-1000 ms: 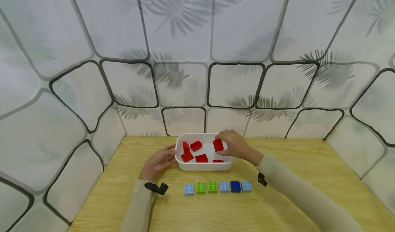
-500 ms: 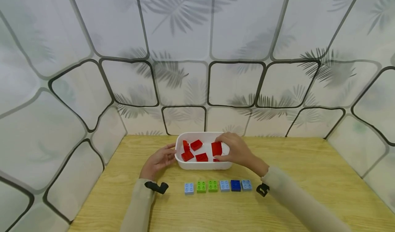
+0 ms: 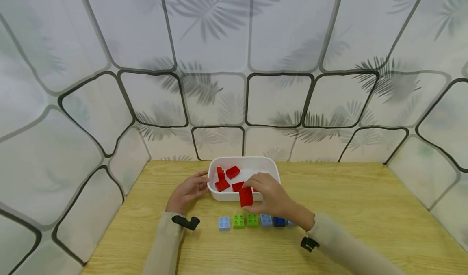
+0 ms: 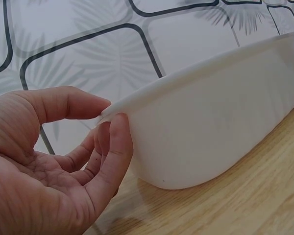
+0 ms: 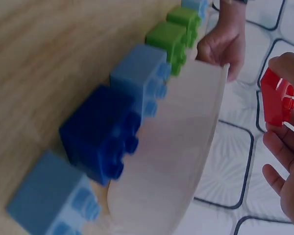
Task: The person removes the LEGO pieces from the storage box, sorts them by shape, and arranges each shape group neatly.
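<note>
My right hand (image 3: 272, 195) pinches a red toy brick (image 3: 246, 196) between thumb and fingers. It holds the brick above the front rim of a white plastic tub (image 3: 223, 196). In the right wrist view the red brick's studs face the palm. At the tub's left end my left hand (image 3: 190, 191) grips the rim; the left wrist view shows its fingertips (image 4: 120, 122) at the rim and outer wall. Several more red bricks (image 3: 232, 172) lie loose in the tub, one partly hidden behind my right hand.
In front of the tub runs a row of toy bricks on the wooden table (image 3: 204, 250): light blue (image 3: 224, 224), green (image 3: 239, 221), and dark blue (image 3: 279, 221). My right hand partly covers the row's right end. A patterned curtain (image 3: 219, 104) stands behind the table.
My right hand has lifted the red brick from inside the tub and brought it left and nearer, over the front rim. The left hand stays at the tub's left end.
</note>
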Action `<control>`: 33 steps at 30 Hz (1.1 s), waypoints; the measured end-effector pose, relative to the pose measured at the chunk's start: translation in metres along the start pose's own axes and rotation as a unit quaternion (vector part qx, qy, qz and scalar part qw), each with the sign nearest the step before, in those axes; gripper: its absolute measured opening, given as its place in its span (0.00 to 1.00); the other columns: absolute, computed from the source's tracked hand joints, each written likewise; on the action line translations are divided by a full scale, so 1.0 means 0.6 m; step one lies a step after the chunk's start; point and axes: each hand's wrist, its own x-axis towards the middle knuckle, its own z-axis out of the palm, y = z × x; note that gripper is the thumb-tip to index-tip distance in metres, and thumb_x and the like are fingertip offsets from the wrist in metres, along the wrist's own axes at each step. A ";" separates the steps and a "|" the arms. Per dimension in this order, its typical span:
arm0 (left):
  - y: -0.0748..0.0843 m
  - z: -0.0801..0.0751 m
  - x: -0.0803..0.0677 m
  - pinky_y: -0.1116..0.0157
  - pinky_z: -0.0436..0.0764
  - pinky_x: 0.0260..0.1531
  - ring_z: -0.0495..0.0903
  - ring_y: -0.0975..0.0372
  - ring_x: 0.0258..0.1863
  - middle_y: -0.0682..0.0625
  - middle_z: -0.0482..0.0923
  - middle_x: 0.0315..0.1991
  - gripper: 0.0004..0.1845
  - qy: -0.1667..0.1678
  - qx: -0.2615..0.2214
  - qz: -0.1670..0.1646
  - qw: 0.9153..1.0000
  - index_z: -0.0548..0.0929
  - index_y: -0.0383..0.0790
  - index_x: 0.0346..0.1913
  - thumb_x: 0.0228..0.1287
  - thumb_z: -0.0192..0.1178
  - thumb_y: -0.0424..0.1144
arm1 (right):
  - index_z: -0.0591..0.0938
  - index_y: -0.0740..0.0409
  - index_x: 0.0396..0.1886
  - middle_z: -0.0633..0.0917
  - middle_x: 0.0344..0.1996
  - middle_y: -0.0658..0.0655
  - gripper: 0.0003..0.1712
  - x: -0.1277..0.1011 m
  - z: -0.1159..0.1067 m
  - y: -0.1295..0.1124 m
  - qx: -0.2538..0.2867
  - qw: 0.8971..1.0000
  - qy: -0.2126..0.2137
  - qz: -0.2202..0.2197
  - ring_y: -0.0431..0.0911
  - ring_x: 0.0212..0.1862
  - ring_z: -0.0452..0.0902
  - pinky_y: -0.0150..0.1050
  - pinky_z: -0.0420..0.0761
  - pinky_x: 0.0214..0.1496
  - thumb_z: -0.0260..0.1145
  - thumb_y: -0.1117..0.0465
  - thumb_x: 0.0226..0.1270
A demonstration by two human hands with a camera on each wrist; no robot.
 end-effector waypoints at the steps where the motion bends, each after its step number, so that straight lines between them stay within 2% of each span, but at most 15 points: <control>1: -0.001 0.001 0.000 0.72 0.84 0.42 0.81 0.65 0.43 0.50 0.78 0.55 0.32 0.002 -0.001 0.001 1.000 0.53 0.34 0.79 0.78 0.51 0.29 | 0.83 0.53 0.45 0.85 0.42 0.47 0.29 -0.001 0.003 -0.006 -0.002 1.000 -0.002 -0.002 0.42 0.45 0.79 0.42 0.80 0.51 0.85 0.47 0.45; 5: -0.002 0.003 -0.001 0.73 0.84 0.41 0.81 0.65 0.43 0.50 0.78 0.54 0.31 0.011 -0.001 0.005 1.000 0.55 0.34 0.78 0.77 0.52 0.29 | 0.83 0.51 0.46 0.85 0.42 0.46 0.30 -0.004 0.014 -0.031 -0.010 1.000 -0.017 -0.003 0.42 0.46 0.79 0.41 0.80 0.53 0.84 0.45 0.46; 12: -0.001 0.005 0.004 0.72 0.84 0.41 0.80 0.65 0.43 0.51 0.79 0.53 0.28 0.013 0.003 0.006 1.000 0.58 0.34 0.75 0.78 0.51 0.29 | 0.84 0.48 0.48 0.85 0.44 0.45 0.29 -0.012 0.025 -0.059 -0.013 0.998 -0.067 0.011 0.40 0.49 0.79 0.40 0.80 0.56 0.82 0.42 0.49; 21: -0.005 0.006 0.006 0.72 0.84 0.39 0.81 0.65 0.40 0.51 0.80 0.49 0.28 0.025 0.019 0.009 0.999 0.59 0.33 0.74 0.77 0.52 0.28 | 0.84 0.48 0.45 0.85 0.40 0.44 0.29 -0.025 0.046 -0.082 -0.018 0.997 -0.077 -0.017 0.39 0.46 0.78 0.36 0.78 0.53 0.80 0.38 0.49; 28: -0.003 0.006 0.004 0.72 0.84 0.39 0.81 0.66 0.39 0.51 0.80 0.49 0.28 0.021 0.018 0.006 1.000 0.56 0.33 0.76 0.78 0.50 0.28 | 0.84 0.49 0.46 0.85 0.39 0.45 0.28 -0.029 0.057 -0.102 -0.004 0.992 -0.121 -0.023 0.39 0.45 0.78 0.37 0.78 0.56 0.77 0.37 0.54; 33: -0.001 0.008 0.004 0.71 0.85 0.40 0.82 0.65 0.40 0.51 0.80 0.49 0.27 0.017 0.006 0.007 1.000 0.58 0.34 0.74 0.78 0.50 0.28 | 0.84 0.48 0.46 0.85 0.38 0.44 0.28 -0.030 0.064 -0.110 -0.021 0.990 -0.133 -0.040 0.39 0.45 0.78 0.38 0.78 0.57 0.75 0.34 0.56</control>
